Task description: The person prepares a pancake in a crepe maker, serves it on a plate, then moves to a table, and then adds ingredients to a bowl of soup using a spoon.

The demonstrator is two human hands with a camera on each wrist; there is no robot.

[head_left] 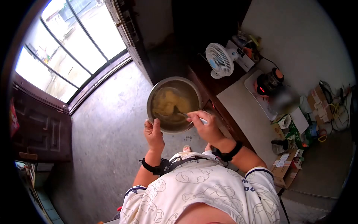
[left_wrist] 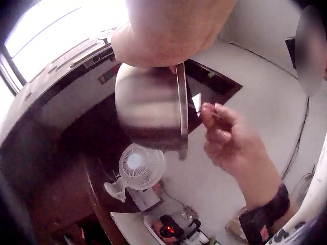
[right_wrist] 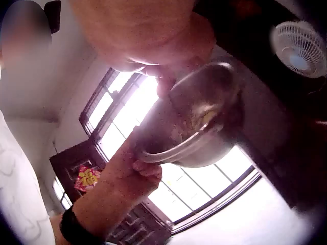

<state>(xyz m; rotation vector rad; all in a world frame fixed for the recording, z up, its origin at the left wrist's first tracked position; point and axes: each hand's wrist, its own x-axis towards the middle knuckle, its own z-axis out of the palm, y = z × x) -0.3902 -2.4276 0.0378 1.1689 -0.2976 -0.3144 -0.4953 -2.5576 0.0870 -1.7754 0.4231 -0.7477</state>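
Observation:
A round metal bowl (head_left: 153, 98) is held in the air in front of the body, its mouth facing up. Inside lies a yellowish, wet-looking mixture (head_left: 167, 100). With the thumb over the rim, my left hand (head_left: 153, 136) grips the near left side of the bowl; in the right wrist view its fingers curl under the edge. My right hand (head_left: 207, 126) pinches the pale handle of a utensil (head_left: 181, 113), whose darker end dips into the mixture. The shape of that end is partly hidden in the mixture. In the left wrist view, the bowl's outer wall (left_wrist: 148, 104) appears blurred.
To the right, a white fan (head_left: 220, 60) stands on a dark cabinet. Beyond it are a tray (head_left: 257, 98) with a kettle-like appliance (head_left: 269, 83), cardboard boxes (head_left: 286, 168) and cables. A barred door (head_left: 74, 48) and grey floor (head_left: 100, 130) lie to the left.

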